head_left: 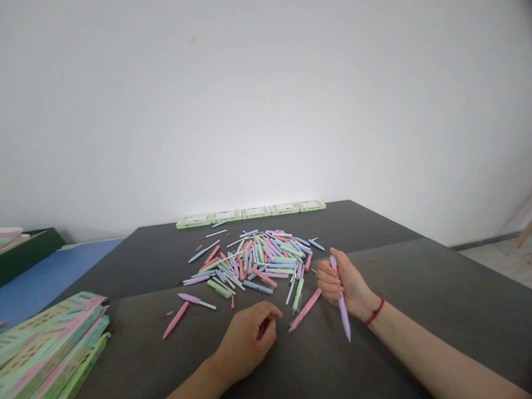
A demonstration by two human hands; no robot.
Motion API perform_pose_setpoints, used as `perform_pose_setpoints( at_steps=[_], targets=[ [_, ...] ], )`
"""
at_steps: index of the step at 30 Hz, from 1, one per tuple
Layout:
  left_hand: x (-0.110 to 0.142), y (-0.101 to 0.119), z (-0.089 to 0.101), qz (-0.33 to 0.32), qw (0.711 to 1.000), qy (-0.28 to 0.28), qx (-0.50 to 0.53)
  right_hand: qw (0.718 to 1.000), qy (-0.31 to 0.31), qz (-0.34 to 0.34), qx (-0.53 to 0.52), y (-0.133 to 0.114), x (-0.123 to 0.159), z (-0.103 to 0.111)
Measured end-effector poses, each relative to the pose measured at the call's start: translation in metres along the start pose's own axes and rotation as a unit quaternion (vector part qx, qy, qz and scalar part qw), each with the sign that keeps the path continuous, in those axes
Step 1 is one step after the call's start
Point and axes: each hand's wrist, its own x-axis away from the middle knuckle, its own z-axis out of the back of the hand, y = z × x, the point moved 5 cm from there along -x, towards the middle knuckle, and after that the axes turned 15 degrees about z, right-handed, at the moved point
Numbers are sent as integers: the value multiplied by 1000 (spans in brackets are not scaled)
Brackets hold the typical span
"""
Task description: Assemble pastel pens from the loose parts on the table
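Note:
My right hand (346,284) is wrapped round a lilac pen (344,316), with the tip pointing down toward me and the thumb near its upper end. At the middle front of the table, my left hand (251,337) is loosely curled, and nothing shows in it. Between the hands lie a pink pen barrel (307,310) and a green pen part (298,295). Beyond them spreads a pile of pastel pen parts and white refills (263,258). Left of my left hand are a lilac half with a white refill (195,300) and a pink barrel (176,319).
Several flat pale-green boxes (255,212) form a row at the far edge of the dark table (396,311). Stacked printed cartons (49,358) occupy the near left. Past them, a dark green tray (23,254) sits on a blue surface (76,273). A white wall stands behind.

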Motion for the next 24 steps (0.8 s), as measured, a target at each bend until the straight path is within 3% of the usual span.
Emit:
perform_pose_setpoints(
  at_steps=[14, 24],
  targets=[
    [-1, 1, 0, 0, 1000, 3, 2, 1000, -21, 3, -12, 6, 1, 0],
    [0, 0, -1, -4, 1000, -2, 4, 1000, 3, -27, 8, 9, 2, -9]
  ],
)
